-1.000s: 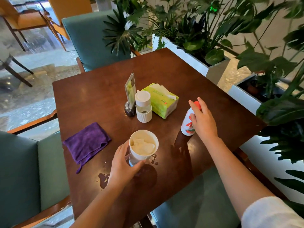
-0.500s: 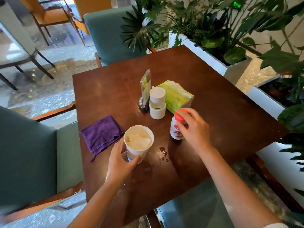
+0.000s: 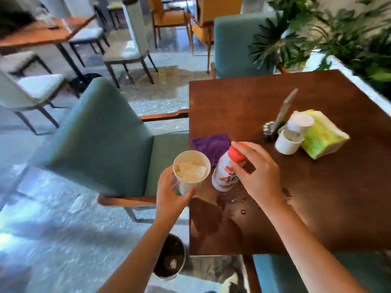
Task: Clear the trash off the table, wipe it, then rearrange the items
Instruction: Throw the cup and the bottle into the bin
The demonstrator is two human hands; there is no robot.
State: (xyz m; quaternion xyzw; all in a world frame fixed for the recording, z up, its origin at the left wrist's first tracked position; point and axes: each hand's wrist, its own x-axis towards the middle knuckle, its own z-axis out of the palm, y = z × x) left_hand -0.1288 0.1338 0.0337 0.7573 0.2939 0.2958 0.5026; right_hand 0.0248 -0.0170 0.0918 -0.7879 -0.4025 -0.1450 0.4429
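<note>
Both hands lifted at the table's left edge, each holding trash.

The left hand (image 3: 172,197) grips a paper cup (image 3: 191,173) stuffed with crumpled white tissue, held out past the edge of the wooden table (image 3: 317,208). Just beside it, the right hand (image 3: 257,176) curls its fingers round the red-capped neck of a small white bottle (image 3: 227,170), tilted over the purple cloth (image 3: 211,145). On the floor below stands a dark bin (image 3: 170,256), something pale lying inside.
</note>
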